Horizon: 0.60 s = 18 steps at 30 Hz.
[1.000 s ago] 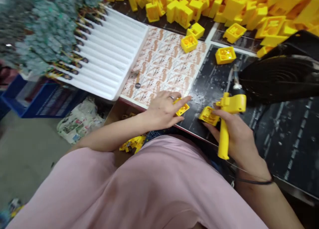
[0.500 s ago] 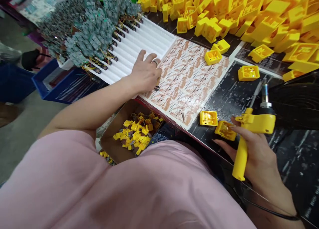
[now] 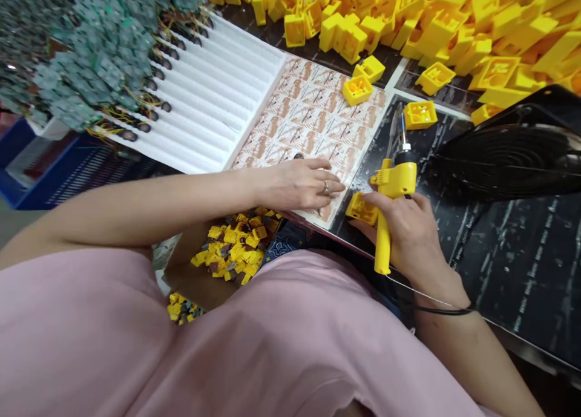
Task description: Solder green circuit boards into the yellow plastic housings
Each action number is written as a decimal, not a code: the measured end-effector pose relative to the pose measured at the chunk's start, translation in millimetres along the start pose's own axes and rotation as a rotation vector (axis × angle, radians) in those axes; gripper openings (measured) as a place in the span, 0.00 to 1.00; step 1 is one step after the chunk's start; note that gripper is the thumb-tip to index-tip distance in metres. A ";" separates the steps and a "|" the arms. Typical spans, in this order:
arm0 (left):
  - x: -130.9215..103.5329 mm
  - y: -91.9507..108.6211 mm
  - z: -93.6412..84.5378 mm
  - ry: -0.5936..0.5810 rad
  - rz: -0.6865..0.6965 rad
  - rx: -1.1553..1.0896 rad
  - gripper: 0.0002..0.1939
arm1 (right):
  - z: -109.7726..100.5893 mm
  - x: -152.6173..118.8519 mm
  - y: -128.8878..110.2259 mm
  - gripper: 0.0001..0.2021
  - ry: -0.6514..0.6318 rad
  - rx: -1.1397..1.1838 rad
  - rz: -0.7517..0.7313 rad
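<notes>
Head view: the right hand [image 3: 411,230] grips the yellow tool [image 3: 398,180], metal tip [image 3: 402,126] pointing away, probably for safety, just beside a yellow case [image 3: 360,209]; the left hand's [image 3: 304,185] grip I cannot tell.

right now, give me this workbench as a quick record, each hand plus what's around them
left hand: palm down over patterned sheet; grip hidden
right hand: holding yellow pistol-shaped tool, metal tip away from wearer
by right thumb: open yellow housing
far side: heap of yellow housings
left side: grey wired parts on white ridged tray
</notes>
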State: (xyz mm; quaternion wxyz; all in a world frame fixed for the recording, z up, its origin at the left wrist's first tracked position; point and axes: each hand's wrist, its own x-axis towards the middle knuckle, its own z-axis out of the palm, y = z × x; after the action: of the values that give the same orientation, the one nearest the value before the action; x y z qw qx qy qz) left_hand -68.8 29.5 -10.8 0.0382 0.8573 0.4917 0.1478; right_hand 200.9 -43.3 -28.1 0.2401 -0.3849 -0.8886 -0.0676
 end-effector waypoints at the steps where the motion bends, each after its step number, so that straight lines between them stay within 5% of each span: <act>1: -4.4 2.1 1.1 -0.005 -0.004 -0.023 0.16 | -1.3 -2.1 -0.2 0.18 0.007 0.005 0.009; 9: -43.9 -18.8 0.5 -0.027 -0.036 -0.170 0.24 | -16.4 -20.7 2.5 0.29 0.143 0.171 0.124; 13: -59.4 -1.4 23.7 -0.007 -0.116 -0.119 0.29 | -14.9 -26.7 1.0 0.29 0.151 0.172 0.177; 18: -52.4 28.2 46.5 0.136 -0.089 -0.174 0.14 | -8.5 -22.6 -0.6 0.26 0.113 0.195 0.161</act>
State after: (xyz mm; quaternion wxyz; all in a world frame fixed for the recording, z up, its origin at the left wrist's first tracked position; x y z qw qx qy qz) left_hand -56.6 -26.0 -60.5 0.0857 0.8160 0.5161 0.2457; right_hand 217.0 -61.1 -31.4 0.3306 -0.4255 -0.8423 0.0168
